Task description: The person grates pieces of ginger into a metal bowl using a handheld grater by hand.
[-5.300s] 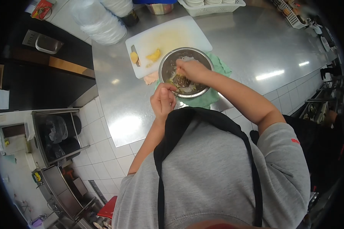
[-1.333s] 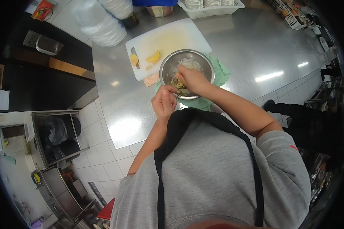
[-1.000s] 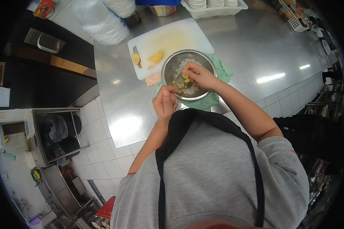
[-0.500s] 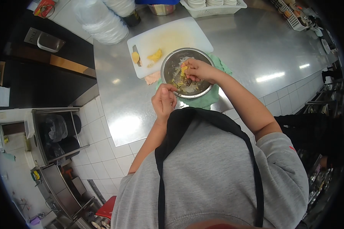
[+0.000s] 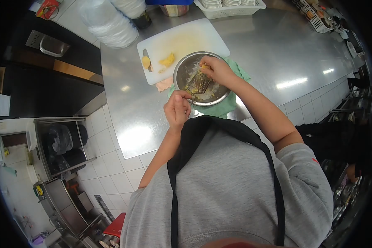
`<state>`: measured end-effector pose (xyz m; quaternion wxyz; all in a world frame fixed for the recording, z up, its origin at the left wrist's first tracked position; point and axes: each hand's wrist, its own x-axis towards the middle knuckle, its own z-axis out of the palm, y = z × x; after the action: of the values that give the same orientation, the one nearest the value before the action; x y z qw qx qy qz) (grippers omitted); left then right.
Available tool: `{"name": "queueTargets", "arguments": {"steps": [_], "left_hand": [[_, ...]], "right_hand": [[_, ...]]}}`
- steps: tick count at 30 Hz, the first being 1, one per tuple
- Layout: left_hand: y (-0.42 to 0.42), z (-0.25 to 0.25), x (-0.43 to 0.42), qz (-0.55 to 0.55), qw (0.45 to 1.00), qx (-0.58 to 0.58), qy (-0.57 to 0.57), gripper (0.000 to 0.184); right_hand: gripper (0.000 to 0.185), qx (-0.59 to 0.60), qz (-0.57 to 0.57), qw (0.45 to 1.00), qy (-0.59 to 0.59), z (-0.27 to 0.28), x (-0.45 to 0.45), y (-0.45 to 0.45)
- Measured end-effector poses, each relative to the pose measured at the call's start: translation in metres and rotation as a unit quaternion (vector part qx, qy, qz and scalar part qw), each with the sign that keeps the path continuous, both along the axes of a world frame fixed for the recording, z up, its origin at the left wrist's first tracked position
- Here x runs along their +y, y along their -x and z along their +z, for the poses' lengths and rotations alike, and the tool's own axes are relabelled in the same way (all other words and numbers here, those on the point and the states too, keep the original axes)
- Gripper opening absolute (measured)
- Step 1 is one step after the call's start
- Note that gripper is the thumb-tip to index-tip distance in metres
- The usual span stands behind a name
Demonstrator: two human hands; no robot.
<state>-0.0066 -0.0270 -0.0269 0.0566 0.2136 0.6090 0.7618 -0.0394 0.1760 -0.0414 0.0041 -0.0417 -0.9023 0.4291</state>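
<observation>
My left hand (image 5: 177, 108) is closed round the handle of a small metal grater (image 5: 199, 84) at the near left rim of a steel mixing bowl (image 5: 177, 70). The grater's perforated face lies slanted inside the bowl, over whitish and yellow shreds. Pinched in the fingertips of my right hand (image 5: 217, 72) is a yellow piece of peeled ginger (image 5: 203, 67), mostly hidden by the fingers, at the grater's far end. Left of the bowl, a white cutting board (image 5: 190, 35) carries more peeled ginger (image 5: 167, 60) and a rounded yellow piece (image 5: 146, 62).
Under the bowl lies a green cloth (image 5: 225, 108), with a peach cloth (image 5: 164, 84) beside it on the steel table (image 5: 268, 49). Wrapped plastic containers (image 5: 111, 29) stand back left. A white basket (image 5: 231, 12) of stacked dishes is behind. Someone in dark clothing (image 5: 335, 140) stands at right.
My right hand has moved up along the grater, away from my body, with the ginger, uncovering more of the grating face. My left hand stays on the handle.
</observation>
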Motion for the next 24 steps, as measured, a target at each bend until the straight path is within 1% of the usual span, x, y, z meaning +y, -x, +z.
{"name": "queueTargets", "arguments": {"steps": [1,3,4,6,7,9,10,11,13,15,17,18,19,21,22,23,24], "left_hand": [[0.000,0.000,0.000,0.001,1.000,-0.001,-0.002,0.041],[0.000,0.000,0.001,0.000,1.000,-0.002,-0.003,0.041],[-0.001,-0.001,0.001,0.000,1.000,0.001,-0.006,0.041],[0.001,0.000,0.001,0.001,1.000,0.005,-0.008,0.041],[0.000,0.001,0.001,0.001,1.000,0.001,-0.001,0.041],[-0.002,0.001,0.002,-0.002,1.000,-0.005,0.007,0.041],[-0.003,0.001,0.002,-0.003,1.000,-0.006,0.009,0.041],[-0.003,0.001,0.003,-0.003,1.000,-0.006,0.009,0.041],[-0.007,0.006,0.004,0.007,1.000,-0.004,0.020,0.041],[-0.007,0.009,0.005,0.021,0.999,-0.002,0.030,0.041],[-0.006,0.010,0.006,0.018,0.999,-0.014,0.029,0.042],[-0.006,0.009,0.007,0.016,0.999,-0.014,0.028,0.042],[-0.008,0.008,0.009,0.017,0.999,-0.012,0.030,0.042],[-0.008,0.007,0.010,0.017,0.999,-0.008,0.030,0.042],[-0.008,0.007,0.010,0.016,0.999,-0.006,0.028,0.042],[-0.008,0.007,0.009,0.016,0.999,-0.006,0.028,0.042],[-0.008,0.008,0.007,0.017,0.999,-0.006,0.029,0.042]], "right_hand": [[0.017,0.000,0.000,1.000,0.000,-0.001,0.001,-0.001],[0.014,0.087,0.042,0.983,-0.157,-0.002,0.002,-0.003],[0.014,0.087,0.041,0.983,-0.157,-0.001,-0.001,-0.007],[0.014,0.138,0.117,0.968,-0.174,0.005,-0.015,-0.018],[0.014,0.137,0.118,0.968,-0.173,0.009,-0.021,-0.019],[0.010,0.096,0.137,0.976,-0.139,0.016,-0.029,-0.023],[0.009,0.078,0.121,0.973,-0.180,0.012,-0.023,-0.017],[0.009,0.078,0.120,0.973,-0.180,0.002,-0.014,-0.009],[0.012,0.062,0.053,0.976,-0.201,-0.002,-0.006,0.000],[0.012,0.062,0.075,0.978,-0.183,0.001,-0.011,-0.006],[0.014,0.102,0.141,0.981,-0.086,0.007,-0.021,-0.012],[0.015,0.125,0.143,0.978,-0.088,0.004,-0.020,-0.012],[0.015,0.123,0.140,0.978,-0.089,-0.003,-0.015,-0.010],[0.015,0.045,0.065,0.990,-0.119,-0.007,-0.006,-0.001],[0.015,0.016,0.068,0.991,-0.117,-0.005,-0.005,0.002],[0.015,0.015,0.069,0.991,-0.115,-0.005,-0.009,-0.002],[0.015,0.039,0.102,0.990,-0.085,0.000,-0.016,-0.008]]}}
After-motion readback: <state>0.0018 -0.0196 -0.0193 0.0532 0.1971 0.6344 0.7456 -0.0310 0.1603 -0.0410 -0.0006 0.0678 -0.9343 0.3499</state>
